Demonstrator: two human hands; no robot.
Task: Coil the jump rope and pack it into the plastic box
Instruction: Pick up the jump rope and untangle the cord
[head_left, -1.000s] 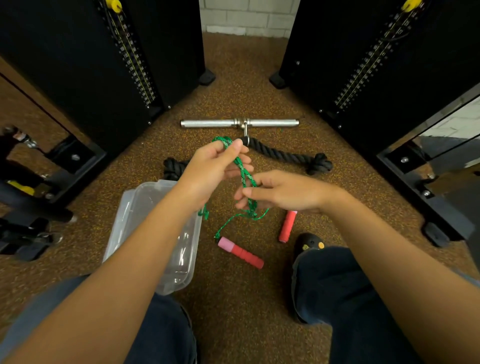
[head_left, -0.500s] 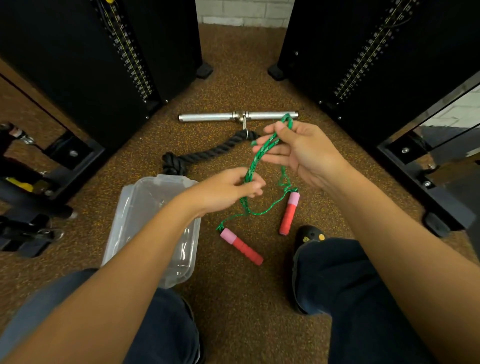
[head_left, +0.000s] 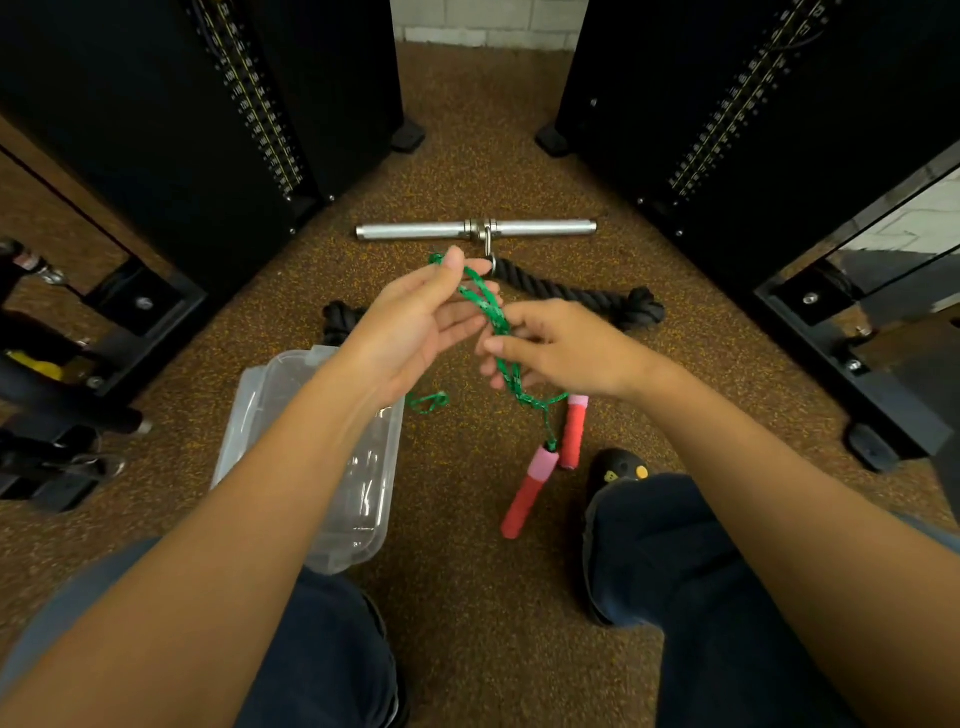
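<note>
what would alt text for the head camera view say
Seen from above, a person's left hand and right hand hold loops of a green jump rope, its red handles dangling near the speckled floor. A clear plastic box sits open at left, a metal bar beyond.

Pretty dim overall, warm indoor light from above. Wide-angle lens bends the black machine frames (head_left: 156, 130) at the edges. Soft glare on the plastic box (head_left: 332, 467) and the metal bar (head_left: 415, 230), and the forearms look slightly blurry.
</note>
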